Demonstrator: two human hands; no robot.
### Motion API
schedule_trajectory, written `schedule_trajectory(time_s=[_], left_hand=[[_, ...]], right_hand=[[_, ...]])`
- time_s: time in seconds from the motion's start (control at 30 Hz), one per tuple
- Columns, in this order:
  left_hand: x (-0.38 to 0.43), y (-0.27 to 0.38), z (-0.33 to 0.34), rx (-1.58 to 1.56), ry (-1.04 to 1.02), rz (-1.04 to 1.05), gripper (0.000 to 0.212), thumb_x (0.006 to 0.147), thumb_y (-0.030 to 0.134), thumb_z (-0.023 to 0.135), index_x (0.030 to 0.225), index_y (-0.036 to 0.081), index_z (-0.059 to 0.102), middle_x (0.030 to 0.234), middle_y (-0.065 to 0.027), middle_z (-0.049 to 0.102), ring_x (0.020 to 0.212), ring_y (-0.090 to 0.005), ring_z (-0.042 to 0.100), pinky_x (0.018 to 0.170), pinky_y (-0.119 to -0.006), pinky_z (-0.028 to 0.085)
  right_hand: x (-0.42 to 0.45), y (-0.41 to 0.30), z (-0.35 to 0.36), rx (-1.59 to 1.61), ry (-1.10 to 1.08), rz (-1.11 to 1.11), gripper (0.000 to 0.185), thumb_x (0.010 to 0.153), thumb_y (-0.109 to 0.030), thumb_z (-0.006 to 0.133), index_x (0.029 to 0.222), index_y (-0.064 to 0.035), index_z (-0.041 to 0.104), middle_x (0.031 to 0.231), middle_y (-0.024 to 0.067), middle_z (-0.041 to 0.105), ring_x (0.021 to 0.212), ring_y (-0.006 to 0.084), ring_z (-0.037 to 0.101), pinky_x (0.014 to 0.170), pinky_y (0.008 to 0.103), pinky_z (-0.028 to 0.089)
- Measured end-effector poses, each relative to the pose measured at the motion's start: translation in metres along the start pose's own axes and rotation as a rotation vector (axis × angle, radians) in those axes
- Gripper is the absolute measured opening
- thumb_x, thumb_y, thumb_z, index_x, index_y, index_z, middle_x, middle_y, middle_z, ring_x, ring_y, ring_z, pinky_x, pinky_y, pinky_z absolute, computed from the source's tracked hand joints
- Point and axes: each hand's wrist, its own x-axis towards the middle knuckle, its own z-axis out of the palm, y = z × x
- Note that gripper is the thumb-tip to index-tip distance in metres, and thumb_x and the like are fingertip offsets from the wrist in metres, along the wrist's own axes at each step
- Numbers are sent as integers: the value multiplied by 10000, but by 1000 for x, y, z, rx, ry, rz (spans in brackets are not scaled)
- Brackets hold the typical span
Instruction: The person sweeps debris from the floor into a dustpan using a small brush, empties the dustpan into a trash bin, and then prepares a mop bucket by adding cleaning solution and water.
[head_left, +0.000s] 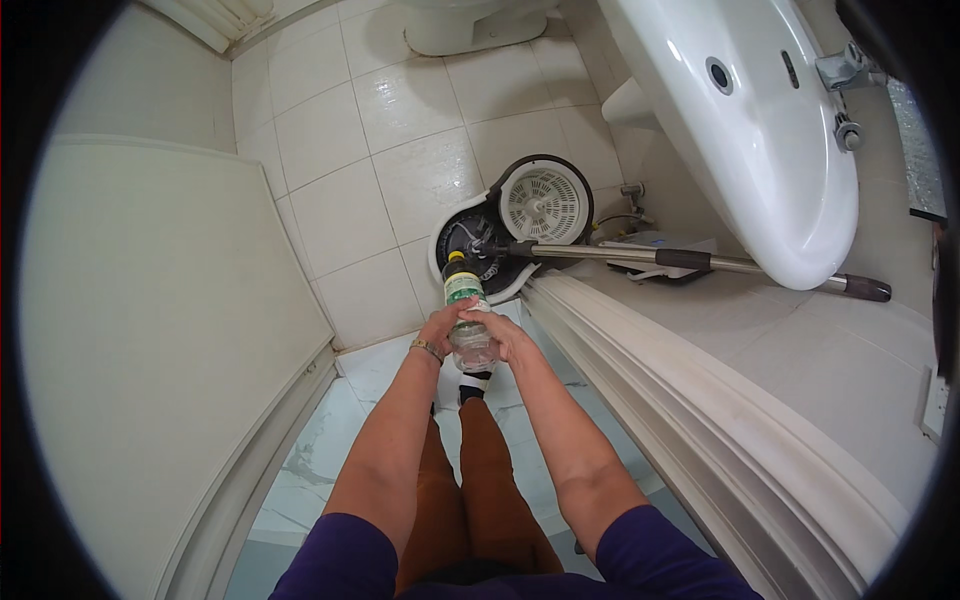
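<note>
A clear plastic bottle (474, 346) with a yellow cap and a green-and-white label is held between both hands, its cap end pointing away from me. My left hand (444, 326), with a wristwatch below it, grips the bottle's left side. On the right side my right hand (501, 330) grips it too, its thumb across the label. Just beyond the cap lies the dark well of a spin-mop bucket (438, 255). A mop (600, 253) rests its head in that well, its metal handle slanting right. The bucket's white wringer basket (544, 202) is beside the well.
A white washbasin (750, 150) overhangs the right side, above the mop handle. A white door (165, 300) stands at left, and a door frame (660, 375) runs close by my right arm. The toilet base (480, 26) is at the far end. A flat white object (667, 251) lies beneath the handle.
</note>
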Motion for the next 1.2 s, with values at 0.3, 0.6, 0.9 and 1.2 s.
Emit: schedule_trajectory(time_s=[0.3, 0.6, 0.9, 1.2], left_hand=[[29, -9, -9, -123, 1, -22, 486, 721, 312, 754, 1078, 59, 544, 1005, -102, 611, 896, -261, 603, 789, -467, 489], [22, -18, 3, -262, -132, -1, 425, 719, 276, 744, 1029, 61, 547, 944, -102, 619, 851, -254, 619, 777, -449, 507], [28, -41, -7, -411, -57, -7, 467, 690, 214, 780, 1058, 53, 541, 937, -109, 619, 787, -275, 632, 701, -472, 527], [7, -41, 15, -543, -118, 77, 511, 715, 325, 746, 1088, 58, 522, 984, -102, 608, 841, -280, 626, 715, -459, 522]], right_hand=[[23, -5, -9, -79, 67, 24, 576, 685, -264, 767, 1101, 39, 509, 908, 160, 617, 721, 266, 650, 552, 395, 571], [11, -8, -9, -140, 93, -14, 579, 681, -286, 761, 1111, 17, 518, 913, 154, 627, 708, 271, 648, 554, 406, 560], [-6, -9, -1, -275, 135, 75, 533, 720, -273, 733, 1117, 4, 510, 965, 155, 623, 798, 278, 647, 632, 414, 566], [-12, -19, -1, -402, 77, 92, 589, 697, -314, 747, 1141, -11, 506, 1002, 155, 607, 823, 295, 637, 642, 447, 559]])
